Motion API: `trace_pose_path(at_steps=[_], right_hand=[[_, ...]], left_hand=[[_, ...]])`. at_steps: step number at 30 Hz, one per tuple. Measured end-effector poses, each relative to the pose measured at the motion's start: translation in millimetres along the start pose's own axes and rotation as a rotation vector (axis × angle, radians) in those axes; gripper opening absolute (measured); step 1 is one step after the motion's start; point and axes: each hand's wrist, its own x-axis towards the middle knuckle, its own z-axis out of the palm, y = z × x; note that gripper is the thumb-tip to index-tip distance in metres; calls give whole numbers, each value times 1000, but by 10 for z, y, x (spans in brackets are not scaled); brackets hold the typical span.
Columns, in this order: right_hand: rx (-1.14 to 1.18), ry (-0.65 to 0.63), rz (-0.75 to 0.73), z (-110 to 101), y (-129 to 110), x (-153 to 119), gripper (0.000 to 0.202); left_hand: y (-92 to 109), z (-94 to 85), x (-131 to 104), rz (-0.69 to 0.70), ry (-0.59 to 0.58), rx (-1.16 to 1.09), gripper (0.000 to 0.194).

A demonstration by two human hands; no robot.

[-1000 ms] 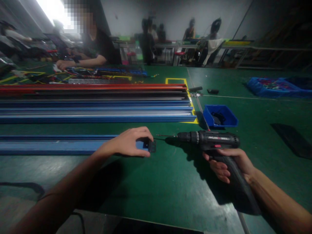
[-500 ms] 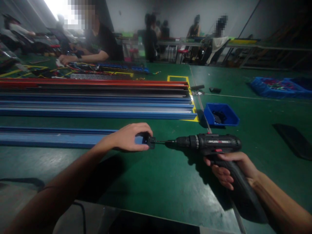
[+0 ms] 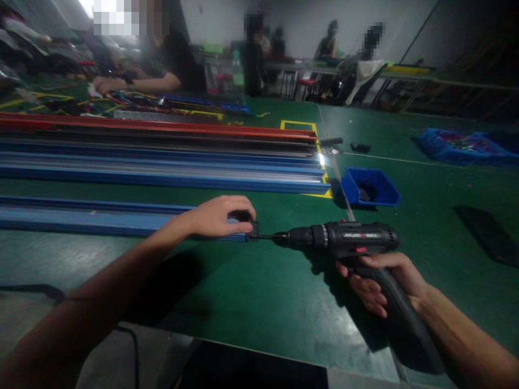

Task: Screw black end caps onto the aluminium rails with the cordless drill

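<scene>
My left hand [image 3: 221, 217] is closed around the right end of a long blue channel profile [image 3: 97, 217] lying on the green table. At that end sits a small black end cap [image 3: 254, 229], held against the profile by the fingers. My right hand [image 3: 375, 286] grips a black cordless drill [image 3: 360, 237] by its handle, index finger near the trigger. The drill lies level, pointing left, and its long thin bit [image 3: 270, 236] reaches the end cap. Any screw at the tip is too small to make out.
Beyond, several blue, dark and red profiles [image 3: 162, 175] lie side by side. A blue bin [image 3: 371, 186] with black parts stands behind the drill. At right are a dark flat object [image 3: 484, 232] and blue trays [image 3: 466, 143]. A person [image 3: 162, 70] works across the table.
The profile's end and my left hand have shifted slightly upward in view relative to the drill. The bit now meets the end cap lower down. Both hands keep their hold.
</scene>
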Motion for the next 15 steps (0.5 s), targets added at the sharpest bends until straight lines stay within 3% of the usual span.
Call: trace_pose_path(at_steps=[15], right_hand=[[36,-51,-1,-5,6,25,38]], left_hand=[[-13,4,-6,9,-1,-5,29]])
